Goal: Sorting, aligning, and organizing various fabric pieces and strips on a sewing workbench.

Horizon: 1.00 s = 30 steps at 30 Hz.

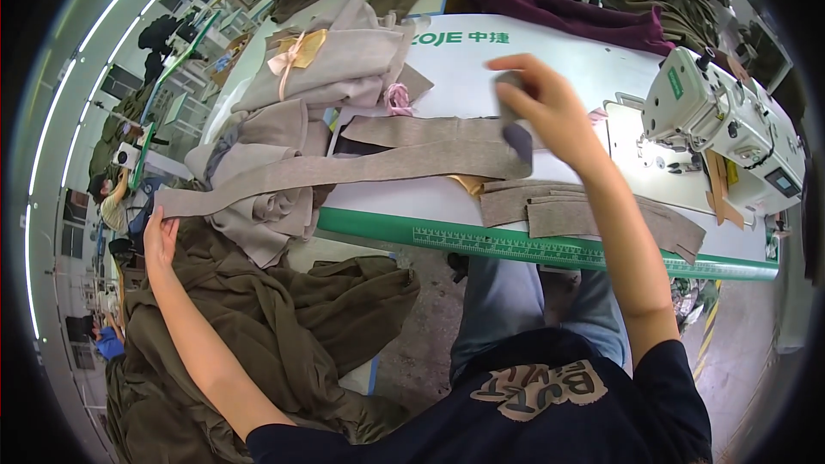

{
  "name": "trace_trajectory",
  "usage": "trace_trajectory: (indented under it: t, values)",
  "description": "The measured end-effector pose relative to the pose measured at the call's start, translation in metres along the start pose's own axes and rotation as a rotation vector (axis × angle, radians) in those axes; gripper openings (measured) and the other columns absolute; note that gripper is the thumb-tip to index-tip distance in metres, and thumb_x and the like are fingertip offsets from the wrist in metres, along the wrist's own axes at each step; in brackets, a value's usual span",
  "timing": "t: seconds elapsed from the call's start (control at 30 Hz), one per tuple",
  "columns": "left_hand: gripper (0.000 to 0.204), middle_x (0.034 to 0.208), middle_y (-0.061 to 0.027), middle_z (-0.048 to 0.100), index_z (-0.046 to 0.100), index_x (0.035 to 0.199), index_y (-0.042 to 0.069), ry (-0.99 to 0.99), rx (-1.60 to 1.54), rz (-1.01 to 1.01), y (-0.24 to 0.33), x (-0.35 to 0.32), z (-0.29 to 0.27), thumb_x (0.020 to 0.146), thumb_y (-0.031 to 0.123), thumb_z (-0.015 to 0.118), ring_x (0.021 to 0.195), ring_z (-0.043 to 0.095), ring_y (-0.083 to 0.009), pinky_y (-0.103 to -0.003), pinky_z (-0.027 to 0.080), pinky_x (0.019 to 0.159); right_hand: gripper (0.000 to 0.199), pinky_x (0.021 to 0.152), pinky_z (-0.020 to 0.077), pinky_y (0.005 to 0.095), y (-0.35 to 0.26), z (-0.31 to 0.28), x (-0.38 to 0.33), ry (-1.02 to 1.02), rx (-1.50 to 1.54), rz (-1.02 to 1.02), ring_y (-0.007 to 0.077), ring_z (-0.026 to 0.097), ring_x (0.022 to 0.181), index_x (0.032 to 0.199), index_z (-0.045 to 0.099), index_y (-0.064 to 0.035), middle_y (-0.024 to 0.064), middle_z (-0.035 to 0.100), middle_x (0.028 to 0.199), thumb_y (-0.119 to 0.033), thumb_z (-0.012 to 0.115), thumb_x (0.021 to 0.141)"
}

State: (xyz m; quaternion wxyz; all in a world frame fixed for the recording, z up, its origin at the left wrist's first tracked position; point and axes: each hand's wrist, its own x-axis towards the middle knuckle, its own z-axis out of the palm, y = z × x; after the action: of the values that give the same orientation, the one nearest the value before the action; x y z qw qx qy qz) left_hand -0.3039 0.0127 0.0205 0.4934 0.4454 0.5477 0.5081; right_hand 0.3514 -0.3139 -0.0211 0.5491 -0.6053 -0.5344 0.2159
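A long taupe fabric strip (344, 170) stretches across the table between my two hands. At far left, my left hand (161, 241) pinches one end of it between thumb and fingers. My right hand (550, 112) is raised over the table's middle, its thumb and fingers closed on a blurred grey-brown piece of cloth, which looks like the strip's turned-up other end. Behind the long strip lies another taupe strip (421, 131). Several shorter taupe strips (567, 210) lie overlapped at the table's front edge, below my right forearm.
A white sewing machine (722, 129) stands at right on the white table (550, 43), whose green front edge (369, 228) carries a ruler scale. Beige cloth (266, 146) is heaped at left; olive cloth (258, 326) lies below. Purple cloth (567, 13) lies along the back, before another person.
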Motion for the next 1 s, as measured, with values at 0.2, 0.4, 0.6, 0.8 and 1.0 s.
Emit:
trace_trajectory:
  t: [0.2,0.4,0.6,0.8,1.0]
  values:
    - [0.044,0.127,-0.0037,0.057,0.054,0.130,0.005,-0.010,0.040,0.029,0.011,-0.003,-0.002,0.094,0.025,0.067,0.118,0.054,-0.0196,-0.036,0.042,0.107,0.029,0.079,0.0478,0.0270,0.013,0.062,0.033,-0.300,-0.090,-0.033,0.0124,0.058,0.083,0.123,0.059,-0.0046,0.0043,0.063,0.088,-0.012,0.057,0.095]
    - [0.043,0.124,-0.0036,0.059,0.054,0.132,0.005,-0.009,0.026,0.010,0.008,-0.007,0.019,0.094,0.022,0.067,0.114,0.057,-0.0179,-0.033,0.043,0.106,0.029,0.083,0.0489,0.0297,0.040,0.072,0.039,-0.441,0.130,0.049,0.0143,0.062,0.090,0.123,0.060,-0.0044,0.0089,0.068,0.095,-0.012,0.058,0.095]
    - [0.042,0.125,-0.0090,0.060,0.058,0.127,0.006,0.151,0.436,0.116,0.017,-0.014,0.016,0.093,0.029,0.067,0.115,0.057,-0.0195,-0.034,0.045,0.099,0.025,0.083,0.0503,0.0327,0.049,0.035,0.035,-0.404,-0.206,-0.051,0.0177,0.064,0.092,0.117,0.064,-0.0039,0.0102,0.070,0.098,-0.016,0.060,0.095]
    - [0.027,0.101,-0.0099,0.069,0.066,0.111,0.006,-0.127,1.088,0.711,-0.031,-0.088,0.213,0.091,0.023,0.065,0.096,0.065,-0.0209,-0.033,0.049,0.085,0.024,0.082,0.0509,0.0334,0.056,0.011,0.013,-0.442,-0.544,0.068,0.0190,0.065,0.090,0.114,0.065,-0.0043,0.0096,0.070,0.099,-0.017,0.060,0.094]
    - [0.031,0.092,-0.0140,0.065,0.065,0.097,0.000,-0.778,1.032,0.577,-0.112,-0.177,0.347,0.086,0.028,0.073,0.083,0.064,-0.0236,-0.034,0.051,0.077,0.023,0.077,0.0509,0.0323,0.075,0.008,0.005,-0.426,-0.341,0.170,0.0188,0.062,0.080,0.113,0.065,-0.0039,0.0085,0.066,0.092,-0.016,0.060,0.094]
